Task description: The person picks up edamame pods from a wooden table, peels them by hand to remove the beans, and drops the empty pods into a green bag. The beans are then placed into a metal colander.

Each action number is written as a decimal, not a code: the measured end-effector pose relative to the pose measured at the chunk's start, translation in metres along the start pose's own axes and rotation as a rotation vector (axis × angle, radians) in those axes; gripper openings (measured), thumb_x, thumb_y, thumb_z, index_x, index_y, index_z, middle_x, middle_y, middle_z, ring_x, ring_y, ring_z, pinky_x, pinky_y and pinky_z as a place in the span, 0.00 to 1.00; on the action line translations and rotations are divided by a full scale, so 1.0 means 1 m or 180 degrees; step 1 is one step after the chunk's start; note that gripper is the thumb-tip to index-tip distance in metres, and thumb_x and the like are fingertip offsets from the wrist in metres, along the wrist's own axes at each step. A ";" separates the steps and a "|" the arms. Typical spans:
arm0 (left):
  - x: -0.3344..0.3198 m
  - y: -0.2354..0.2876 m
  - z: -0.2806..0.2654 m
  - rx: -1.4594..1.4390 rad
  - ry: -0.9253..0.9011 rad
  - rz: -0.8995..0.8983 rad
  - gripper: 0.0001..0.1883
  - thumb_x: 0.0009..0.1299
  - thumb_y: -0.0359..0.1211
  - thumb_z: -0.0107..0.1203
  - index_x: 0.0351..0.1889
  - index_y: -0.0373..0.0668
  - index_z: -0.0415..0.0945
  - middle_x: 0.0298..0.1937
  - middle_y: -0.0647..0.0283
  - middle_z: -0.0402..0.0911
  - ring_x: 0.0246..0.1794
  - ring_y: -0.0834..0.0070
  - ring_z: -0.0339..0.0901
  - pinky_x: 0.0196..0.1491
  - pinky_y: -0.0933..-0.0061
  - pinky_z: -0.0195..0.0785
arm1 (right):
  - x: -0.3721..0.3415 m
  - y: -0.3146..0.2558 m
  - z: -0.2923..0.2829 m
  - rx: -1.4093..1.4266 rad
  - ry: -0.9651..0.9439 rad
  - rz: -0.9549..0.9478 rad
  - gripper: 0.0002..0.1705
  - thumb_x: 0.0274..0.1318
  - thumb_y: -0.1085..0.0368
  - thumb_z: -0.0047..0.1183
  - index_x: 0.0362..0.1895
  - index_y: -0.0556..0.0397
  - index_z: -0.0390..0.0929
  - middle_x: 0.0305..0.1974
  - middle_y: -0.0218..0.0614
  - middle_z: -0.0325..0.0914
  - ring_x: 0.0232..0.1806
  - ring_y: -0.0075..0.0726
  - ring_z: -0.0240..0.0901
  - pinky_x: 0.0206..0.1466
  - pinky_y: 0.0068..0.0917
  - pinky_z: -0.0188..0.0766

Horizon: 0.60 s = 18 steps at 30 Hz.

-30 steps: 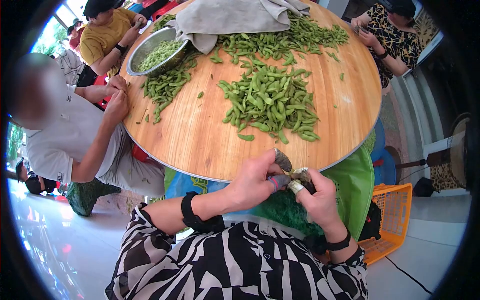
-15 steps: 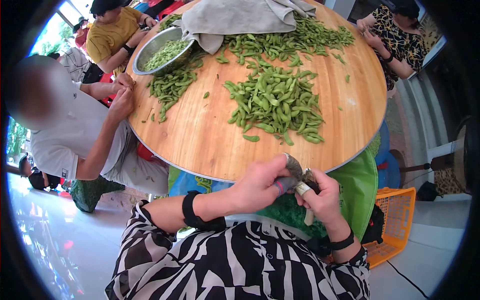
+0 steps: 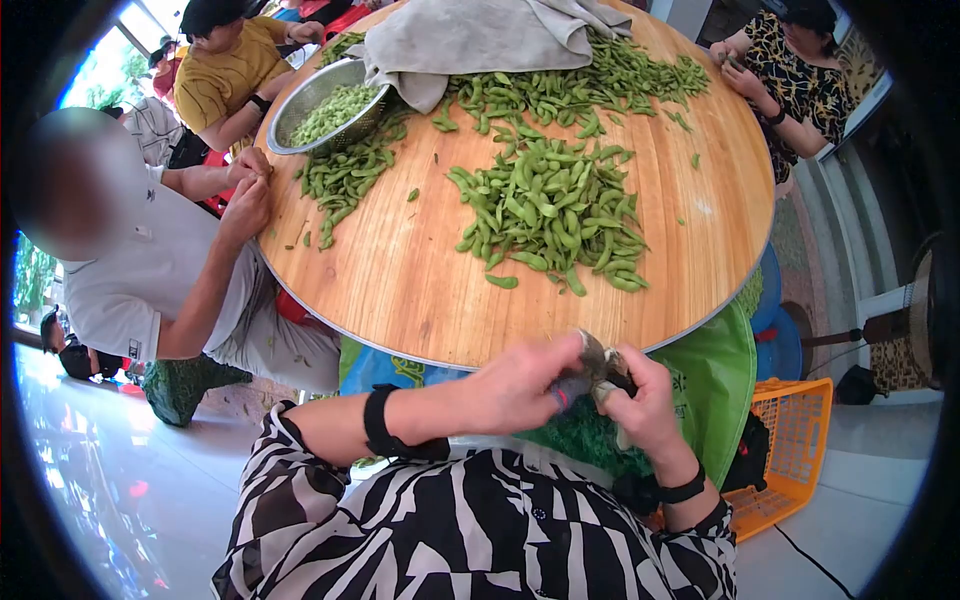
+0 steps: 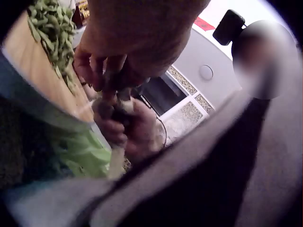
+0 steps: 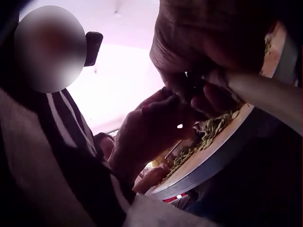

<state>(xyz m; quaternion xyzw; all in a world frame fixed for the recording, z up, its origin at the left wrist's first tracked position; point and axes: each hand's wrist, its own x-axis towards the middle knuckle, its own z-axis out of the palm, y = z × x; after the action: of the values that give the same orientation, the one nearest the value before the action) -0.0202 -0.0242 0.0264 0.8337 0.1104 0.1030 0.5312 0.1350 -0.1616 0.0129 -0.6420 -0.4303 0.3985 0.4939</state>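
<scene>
In the head view my left hand (image 3: 525, 385) meets my right hand (image 3: 645, 400) just in front of the table's near edge. Dark grey coverings (image 3: 592, 352) wrap the left fingertips, and a pale wrap covers the right thumb. My left fingers bend in against the right fingertips; cannot tell what they pinch there. A pale narrow strip (image 5: 265, 92) runs out from my right hand's curled fingers in the right wrist view. The same strip (image 4: 116, 163) hangs below the hand in the left wrist view. Beyond the hands lies a heap of green soybean pods (image 3: 550, 205).
On the round wooden table (image 3: 390, 270) stand a metal colander (image 3: 285, 115) of shelled beans and more pods under a grey cloth (image 3: 470, 45). A green bag (image 3: 715, 370) hangs below the near edge, beside an orange crate (image 3: 795, 440). Other people sit around the table.
Both hands stay together while the left fingers shift and turn against the right fingertips. The pale strip showed hanging from the right hand half a second ago. The head view has swung slightly.
</scene>
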 end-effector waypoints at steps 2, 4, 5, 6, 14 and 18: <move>0.007 -0.006 -0.020 0.0516 0.0315 0.0298 0.13 0.58 0.21 0.55 0.42 0.38 0.70 0.35 0.51 0.77 0.38 0.52 0.77 0.39 0.60 0.70 | -0.005 -0.008 -0.004 0.0411 -0.0168 0.0417 0.06 0.47 0.74 0.49 0.33 0.59 0.72 0.22 0.27 0.69 0.22 0.17 0.62 0.26 0.19 0.61; 0.017 -0.022 -0.041 0.1035 0.0624 0.0597 0.14 0.57 0.21 0.55 0.41 0.39 0.71 0.36 0.52 0.77 0.40 0.52 0.76 0.41 0.60 0.70 | -0.009 -0.010 -0.007 0.0354 -0.0341 0.0480 0.06 0.49 0.74 0.49 0.34 0.60 0.73 0.23 0.29 0.72 0.23 0.18 0.65 0.28 0.19 0.63; 0.022 -0.040 -0.048 0.1278 0.0662 0.0794 0.14 0.54 0.20 0.55 0.39 0.38 0.71 0.36 0.52 0.76 0.41 0.51 0.74 0.42 0.59 0.69 | -0.010 -0.010 -0.007 0.0292 -0.0515 0.0537 0.07 0.52 0.73 0.48 0.36 0.61 0.74 0.25 0.31 0.75 0.24 0.18 0.69 0.29 0.19 0.66; 0.023 -0.048 -0.055 0.1531 0.0702 0.0994 0.15 0.51 0.19 0.54 0.37 0.38 0.71 0.37 0.52 0.75 0.42 0.50 0.73 0.43 0.57 0.68 | -0.011 -0.009 -0.006 0.0291 -0.0521 0.0524 0.07 0.52 0.73 0.48 0.36 0.61 0.74 0.25 0.31 0.75 0.24 0.18 0.69 0.29 0.19 0.66; -0.052 -0.035 -0.096 0.1660 0.0053 0.0287 0.14 0.44 0.20 0.53 0.29 0.35 0.65 0.32 0.50 0.69 0.39 0.48 0.68 0.39 0.54 0.64 | -0.014 0.003 -0.010 0.1680 -0.0085 0.0430 0.10 0.64 0.67 0.43 0.43 0.60 0.72 0.35 0.43 0.79 0.23 0.30 0.75 0.17 0.18 0.64; -0.114 -0.018 -0.140 0.2232 -0.0369 -0.1218 0.11 0.48 0.23 0.54 0.30 0.34 0.68 0.29 0.48 0.72 0.37 0.48 0.73 0.39 0.53 0.65 | -0.014 0.009 -0.010 0.2563 0.0177 0.0820 0.16 0.69 0.60 0.34 0.45 0.59 0.69 0.32 0.51 0.76 0.22 0.36 0.75 0.14 0.21 0.62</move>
<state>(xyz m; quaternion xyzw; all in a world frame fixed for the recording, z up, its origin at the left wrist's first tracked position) -0.1711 0.0704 0.0619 0.9332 0.2619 -0.0889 0.2296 0.1408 -0.1792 0.0077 -0.4568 -0.1430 0.5758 0.6628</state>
